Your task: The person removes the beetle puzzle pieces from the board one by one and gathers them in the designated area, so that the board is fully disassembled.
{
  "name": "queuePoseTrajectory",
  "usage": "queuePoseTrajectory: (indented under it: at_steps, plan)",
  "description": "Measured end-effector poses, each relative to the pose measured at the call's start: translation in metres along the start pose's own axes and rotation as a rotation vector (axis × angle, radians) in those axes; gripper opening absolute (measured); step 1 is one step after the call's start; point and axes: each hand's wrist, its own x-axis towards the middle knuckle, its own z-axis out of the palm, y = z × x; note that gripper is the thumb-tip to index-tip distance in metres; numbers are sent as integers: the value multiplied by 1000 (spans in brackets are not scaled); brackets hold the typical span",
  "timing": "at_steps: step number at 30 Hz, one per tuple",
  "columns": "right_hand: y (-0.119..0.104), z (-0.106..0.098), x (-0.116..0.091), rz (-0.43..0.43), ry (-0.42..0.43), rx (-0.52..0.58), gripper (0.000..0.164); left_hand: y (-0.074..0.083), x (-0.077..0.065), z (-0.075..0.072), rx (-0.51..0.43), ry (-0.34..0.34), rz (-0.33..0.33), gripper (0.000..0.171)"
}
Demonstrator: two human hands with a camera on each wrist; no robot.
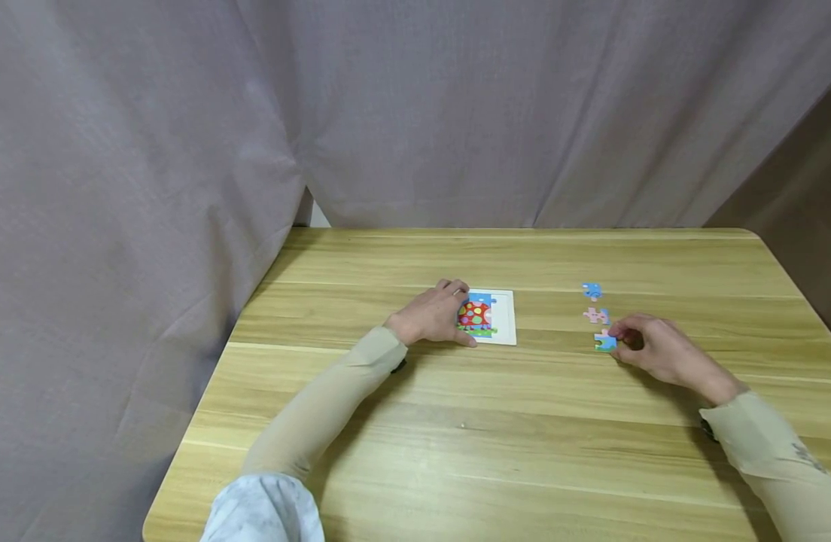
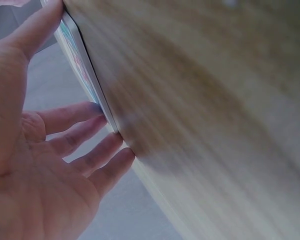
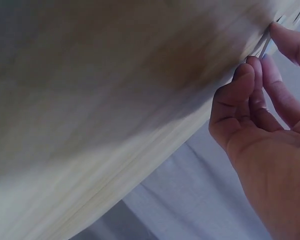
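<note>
A white-framed jigsaw puzzle board [image 1: 503, 331] lies on the table, partly filled with a red spotted picture. The left hand [image 1: 437, 312] spans its left side, thumb at the near edge and fingers at the far edge; in the left wrist view the fingertips [image 2: 102, 112] meet the board's rim [image 2: 92, 75]. To the right, the right hand [image 1: 659, 350] pinches a blue and green puzzle piece [image 1: 605, 343] between thumb and fingers. In the right wrist view only a thin edge of that piece [image 3: 265, 44] shows.
Beyond the right hand's piece lie a pink puzzle piece [image 1: 595, 315] and a blue puzzle piece [image 1: 592, 290], in a rough column. The wooden table [image 1: 415, 467] meets grey curtains [image 1: 429, 120] at its far and left sides.
</note>
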Motion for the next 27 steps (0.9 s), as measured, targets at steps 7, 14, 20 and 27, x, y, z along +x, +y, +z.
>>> queuePoseTrajectory:
  at_steps: [7,14,20,27]
  plan:
    - [1,-4,1,38,-58,40,25,0,-1,0,3,7,8,88]
    - [3,-8,3,70,-101,60,30,-1,-2,-1,-6,11,15,89]
    - [5,-8,3,88,-103,71,31,-1,-2,-1,-15,12,13,89]
    - [4,-8,3,94,-99,62,32,0,-2,-2,-10,2,-4,89]
